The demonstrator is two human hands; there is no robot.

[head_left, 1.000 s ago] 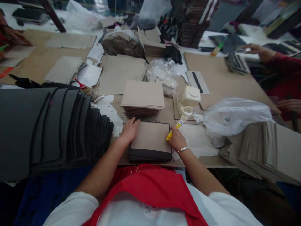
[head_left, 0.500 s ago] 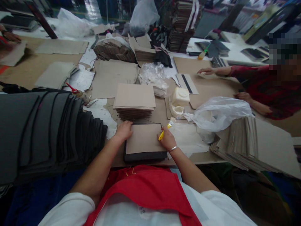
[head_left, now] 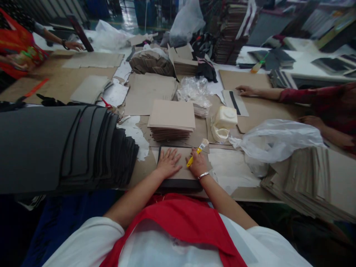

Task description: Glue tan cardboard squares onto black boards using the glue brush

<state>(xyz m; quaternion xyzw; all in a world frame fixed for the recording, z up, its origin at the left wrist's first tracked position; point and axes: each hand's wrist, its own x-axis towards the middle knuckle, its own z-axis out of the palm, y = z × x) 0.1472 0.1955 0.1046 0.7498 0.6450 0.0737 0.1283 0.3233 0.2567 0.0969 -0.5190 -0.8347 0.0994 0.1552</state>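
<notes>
My left hand (head_left: 168,164) lies flat with fingers spread on a tan cardboard sheet (head_left: 182,174) that tops a black board (head_left: 180,183) in front of me. My right hand (head_left: 198,165) rests on the same sheet at its right side, closed round a yellow-handled brush (head_left: 197,152) whose bristles point up and right. Just beyond stands a stack of tan cardboard squares (head_left: 171,118).
A big pile of black sheets (head_left: 63,146) fills the left. A white glue tub (head_left: 224,120) and a plastic bag (head_left: 278,139) sit to the right, with grey boards (head_left: 311,181) beyond. Another person's hands (head_left: 246,90) work at the right, another person at far left (head_left: 19,46).
My left hand slid from the sheet's upper left corner onto its middle and spread flat. My right hand, still holding the brush, moved inward onto the sheet.
</notes>
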